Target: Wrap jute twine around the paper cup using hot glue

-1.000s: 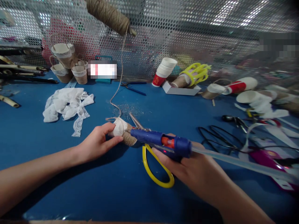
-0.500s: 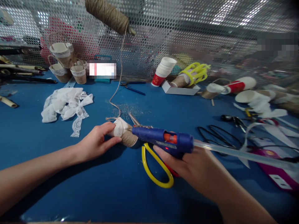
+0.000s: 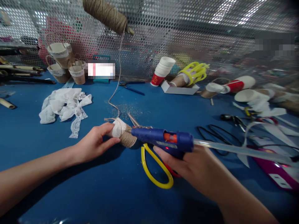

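Observation:
My left hand [image 3: 102, 140] grips a small paper cup [image 3: 120, 127] lying on its side, its lower part wrapped in brown twine [image 3: 128, 138] and its upper part white. In my right hand [image 3: 184, 161] is a blue hot glue gun [image 3: 161, 137] with a clear glue stick [image 3: 215, 147] running out its back. The nozzle points left and reaches the wrapped side of the cup; whether it touches is too small to tell. Scissors with yellow and red handles [image 3: 144, 168] lie beneath the gun. A twine strand [image 3: 114, 92] runs from near the cup up to a hanging spool [image 3: 105, 15].
White lace [image 3: 61, 104] lies bunched at left, with twine-wrapped cups [image 3: 77, 74] stacked behind. Blue-handled pliers [image 3: 133, 88], stacked paper cups [image 3: 163, 71] and a white box [image 3: 179, 89] stand along the perforated metal screen [image 3: 144, 40]. Black cables [image 3: 217, 137] and a purple object [image 3: 268, 171] lie at right.
The view has shifted very slightly. Both hands, the cup and the glue gun keep nearly the same positions, the nozzle still at the twine.

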The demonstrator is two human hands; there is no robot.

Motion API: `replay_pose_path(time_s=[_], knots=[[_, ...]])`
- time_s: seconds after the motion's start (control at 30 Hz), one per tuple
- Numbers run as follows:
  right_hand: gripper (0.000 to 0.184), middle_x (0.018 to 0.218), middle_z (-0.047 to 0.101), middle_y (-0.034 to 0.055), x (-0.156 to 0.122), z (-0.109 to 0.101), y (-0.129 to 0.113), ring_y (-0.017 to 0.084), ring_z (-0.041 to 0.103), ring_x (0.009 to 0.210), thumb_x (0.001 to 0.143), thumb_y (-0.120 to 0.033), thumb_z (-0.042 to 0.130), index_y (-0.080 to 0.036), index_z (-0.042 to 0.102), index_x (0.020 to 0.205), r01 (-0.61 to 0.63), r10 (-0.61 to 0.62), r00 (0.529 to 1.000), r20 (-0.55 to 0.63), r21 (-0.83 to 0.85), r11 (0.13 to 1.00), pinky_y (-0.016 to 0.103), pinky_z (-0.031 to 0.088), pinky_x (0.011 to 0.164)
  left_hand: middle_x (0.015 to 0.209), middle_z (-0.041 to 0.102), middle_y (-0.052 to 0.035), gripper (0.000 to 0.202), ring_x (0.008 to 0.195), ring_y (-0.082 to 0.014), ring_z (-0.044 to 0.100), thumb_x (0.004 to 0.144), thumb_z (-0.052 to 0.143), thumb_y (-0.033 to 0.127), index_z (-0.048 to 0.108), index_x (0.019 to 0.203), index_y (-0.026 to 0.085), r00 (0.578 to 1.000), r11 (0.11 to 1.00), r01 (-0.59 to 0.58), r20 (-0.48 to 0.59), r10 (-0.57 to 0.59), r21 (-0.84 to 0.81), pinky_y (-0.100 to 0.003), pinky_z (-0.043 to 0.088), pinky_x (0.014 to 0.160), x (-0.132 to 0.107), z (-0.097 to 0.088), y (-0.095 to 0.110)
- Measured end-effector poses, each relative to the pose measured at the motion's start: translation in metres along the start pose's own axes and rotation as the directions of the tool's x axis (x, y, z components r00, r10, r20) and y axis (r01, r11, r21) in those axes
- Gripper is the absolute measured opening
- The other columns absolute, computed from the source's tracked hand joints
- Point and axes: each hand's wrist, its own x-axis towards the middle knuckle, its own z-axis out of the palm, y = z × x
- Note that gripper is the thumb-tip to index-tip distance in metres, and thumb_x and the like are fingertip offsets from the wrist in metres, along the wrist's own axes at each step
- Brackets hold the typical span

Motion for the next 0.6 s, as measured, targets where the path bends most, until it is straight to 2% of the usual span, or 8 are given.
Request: replay_pose_path(time_s=[0.3, 0.43, 0.6], knots=[[0.030, 0.048, 0.054, -0.0006, 0.0008, -0.0025, -0.0017, 0.011, 0.048, 0.044, 0.081, -0.033, 0.043, -0.018, 0.056, 0.059, -0.045, 0.041, 0.994, 0.099, 0.039, 0.998, 0.023, 0.040, 0.044, 0.085, 0.060, -0.0062, 0.015, 0.078, -0.0165, 0.054, 0.082, 0.047, 0.025, 0.054, 0.090, 0.014, 1.000, 0.999, -0.025, 0.019, 0.025, 0.022, -0.029, 0.044, 0.071, -0.0003, -0.0010, 0.0020], [0.029, 0.051, 0.055, -0.0004, 0.0020, -0.0027, -0.0008, 0.012, 0.051, 0.048, 0.081, -0.034, 0.043, -0.017, 0.058, 0.064, -0.074, 0.071, 0.994, 0.083, 0.041, 0.996, 0.023, 0.043, 0.048, 0.083, 0.060, -0.0056, 0.015, 0.077, -0.0160, 0.054, 0.083, 0.047, 0.024, 0.054, 0.089, 0.014, 0.999, 0.999, -0.029, 0.023, 0.028, 0.032, -0.028, 0.044, 0.071, -0.0003, -0.0013, 0.0021], [0.034, 0.045, 0.047, -0.0032, 0.0009, -0.0027, 0.0012, 0.009, 0.042, 0.041, 0.082, -0.035, 0.042, -0.017, 0.053, 0.056, -0.044, 0.038, 0.990, 0.134, 0.046, 0.998, 0.021, 0.038, 0.042, 0.089, 0.060, -0.0080, 0.017, 0.080, -0.0171, 0.054, 0.083, 0.046, 0.024, 0.055, 0.092, 0.013, 0.999, 0.999, -0.028, 0.037, 0.027, 0.025, -0.030, 0.044, 0.073, 0.0002, -0.0017, 0.0027]])
